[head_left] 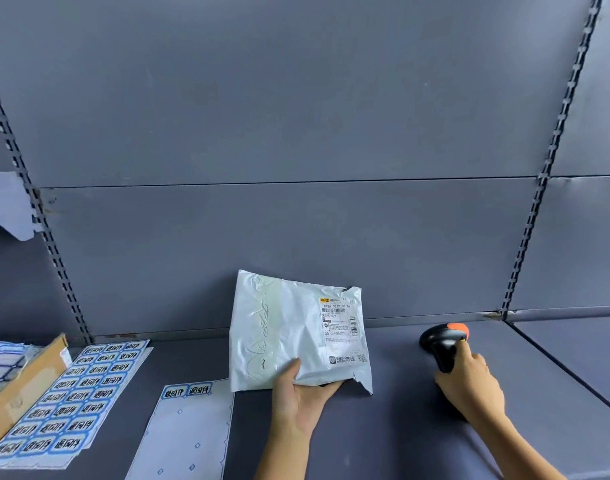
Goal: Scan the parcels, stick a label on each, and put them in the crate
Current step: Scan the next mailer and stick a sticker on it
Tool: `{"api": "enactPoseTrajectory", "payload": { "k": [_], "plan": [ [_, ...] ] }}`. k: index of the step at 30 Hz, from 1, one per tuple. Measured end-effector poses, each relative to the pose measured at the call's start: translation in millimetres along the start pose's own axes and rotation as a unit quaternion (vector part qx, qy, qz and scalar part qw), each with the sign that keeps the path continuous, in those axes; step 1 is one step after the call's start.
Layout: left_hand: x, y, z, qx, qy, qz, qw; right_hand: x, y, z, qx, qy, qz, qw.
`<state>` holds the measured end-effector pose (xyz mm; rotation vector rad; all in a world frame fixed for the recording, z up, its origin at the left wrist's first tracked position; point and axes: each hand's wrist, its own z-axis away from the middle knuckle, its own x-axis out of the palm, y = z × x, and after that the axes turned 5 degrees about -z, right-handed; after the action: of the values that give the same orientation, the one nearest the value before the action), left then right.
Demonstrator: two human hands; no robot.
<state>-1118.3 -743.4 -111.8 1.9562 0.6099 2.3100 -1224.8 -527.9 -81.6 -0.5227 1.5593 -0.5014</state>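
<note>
Grey back panel (296, 116), slotted uprights (553, 157), shelf (400, 431)

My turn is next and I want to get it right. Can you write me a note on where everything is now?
Left hand holds the white parcel by its bottom edge, address slip facing you.
Right hand grips the scanner, right of the parcel.
Label sheets lie on the left. Crate: not in view.
No blue label shows on the parcel.
Left: scan it, stick a label, crate it.
</note>
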Motion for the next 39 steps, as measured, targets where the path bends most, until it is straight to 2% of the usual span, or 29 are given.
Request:
{"api": "enactPoseTrajectory", "payload": {
  "k": [4, 7, 11, 17, 24, 33, 39],
  "plan": [
    [-3, 0, -2, 0.010, -0.004, -0.011, 1.000, -4, -12, 16, -0.007, 0.000, -0.217, 0.976],
    [-5, 0, -3, 0.016, -0.002, -0.038, 0.999, -1, -33, 45, -0.044, -0.023, -0.374, 0.926],
    [-5, -1, -3, 0.027, 0.000, -0.024, 0.999, -4, -60, 74, -0.076, -0.059, -0.481, 0.871],
    [6, 1, 5, -0.024, 0.003, 0.037, 0.999, -12, -81, 101, -0.095, -0.108, -0.527, 0.837],
    [11, 0, 10, 0.005, 0.012, 0.023, 1.000, -14, -90, 112, -0.101, -0.135, -0.534, 0.829],
    [10, 3, 5, -0.014, 0.048, 0.034, 0.998, -14, -83, 103, -0.080, -0.130, -0.541, 0.827],
    [9, 2, 4, -0.011, 0.040, 0.035, 0.999, -11, -82, 101, -0.087, -0.121, -0.544, 0.825]
  ]
}}
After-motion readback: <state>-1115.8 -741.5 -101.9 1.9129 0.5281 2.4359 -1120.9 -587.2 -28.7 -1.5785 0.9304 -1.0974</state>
